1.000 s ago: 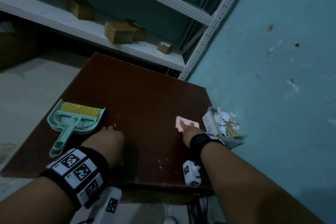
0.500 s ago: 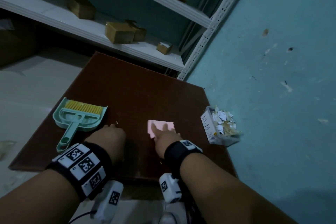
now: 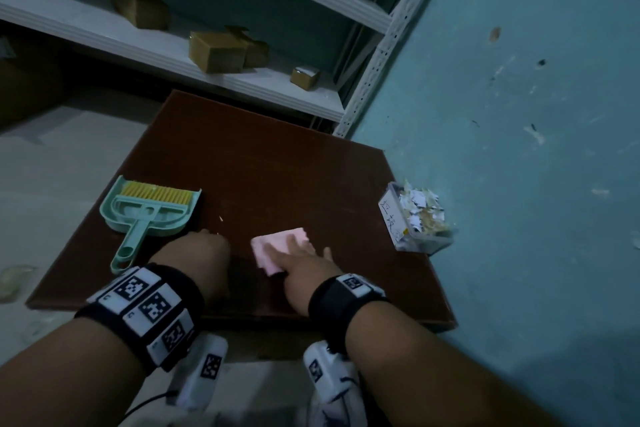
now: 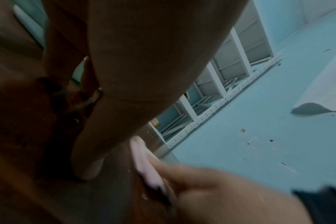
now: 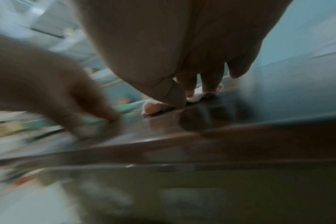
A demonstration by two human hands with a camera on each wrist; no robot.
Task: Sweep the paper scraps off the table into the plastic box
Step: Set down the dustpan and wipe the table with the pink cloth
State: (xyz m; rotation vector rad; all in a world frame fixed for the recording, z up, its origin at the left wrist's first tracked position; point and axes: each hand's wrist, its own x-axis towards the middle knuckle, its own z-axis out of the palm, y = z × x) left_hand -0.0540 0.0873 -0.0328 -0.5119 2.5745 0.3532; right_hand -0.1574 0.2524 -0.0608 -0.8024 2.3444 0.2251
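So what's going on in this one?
A person is wiping a dark table with a pink cloth pressed flat under the right hand. The left hand rests on the table near a green dustpan and brush. The plastic box at the table's right edge already holds paper scraps.

Right hand flat on pink cloth, brown table, left hand beside, plastic box of scraps at table edge

Right hand flat, fingers pressing down, left hand resting
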